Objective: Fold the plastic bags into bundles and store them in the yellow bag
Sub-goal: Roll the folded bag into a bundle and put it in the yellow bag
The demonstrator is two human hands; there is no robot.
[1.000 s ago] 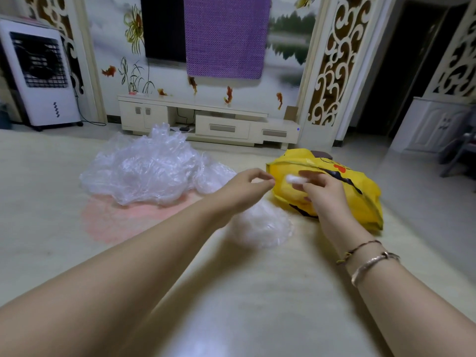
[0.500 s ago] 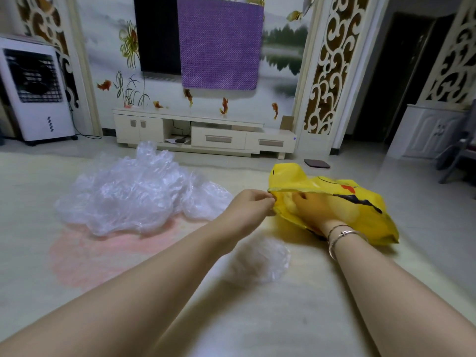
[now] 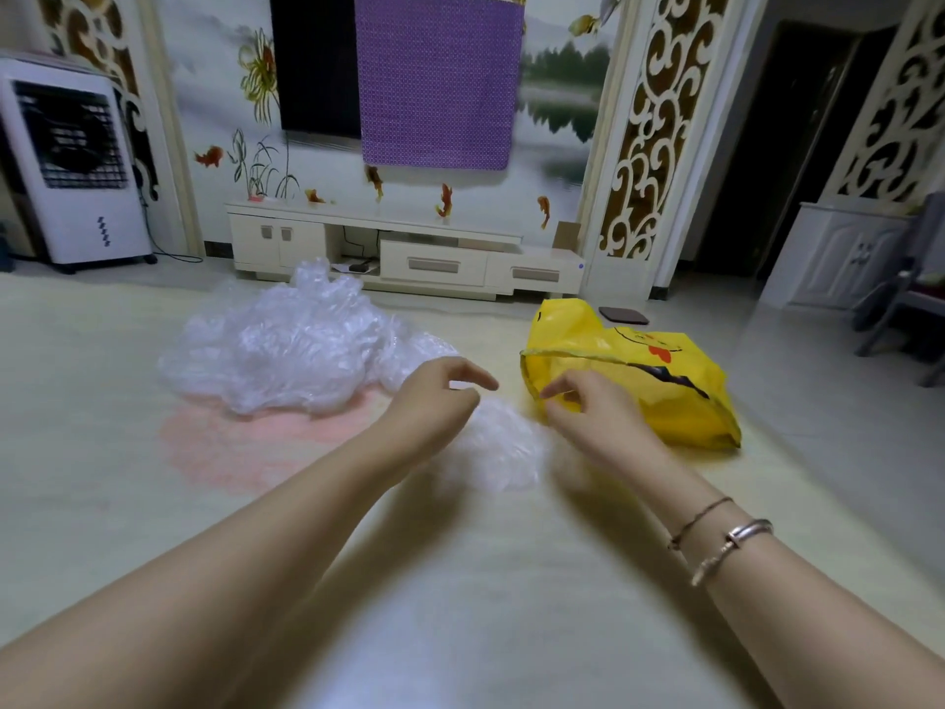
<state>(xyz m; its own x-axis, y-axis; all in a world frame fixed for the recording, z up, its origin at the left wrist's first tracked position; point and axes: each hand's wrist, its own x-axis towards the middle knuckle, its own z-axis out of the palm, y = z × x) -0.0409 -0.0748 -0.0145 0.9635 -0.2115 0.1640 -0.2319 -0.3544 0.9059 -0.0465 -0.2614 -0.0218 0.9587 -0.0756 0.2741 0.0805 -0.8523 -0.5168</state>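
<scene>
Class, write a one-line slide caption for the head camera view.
Both empty hands, left hand and right hand, hover over a small clear bag beside the open yellow bag.

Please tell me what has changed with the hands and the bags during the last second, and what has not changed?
The right hand put the small white bundle into the yellow bag and has come back out, holding nothing. The left hand let go of the bag's rim and hangs loosely curled. The big pile of clear bags and the loose clear bag under the hands lie where they were.
</scene>
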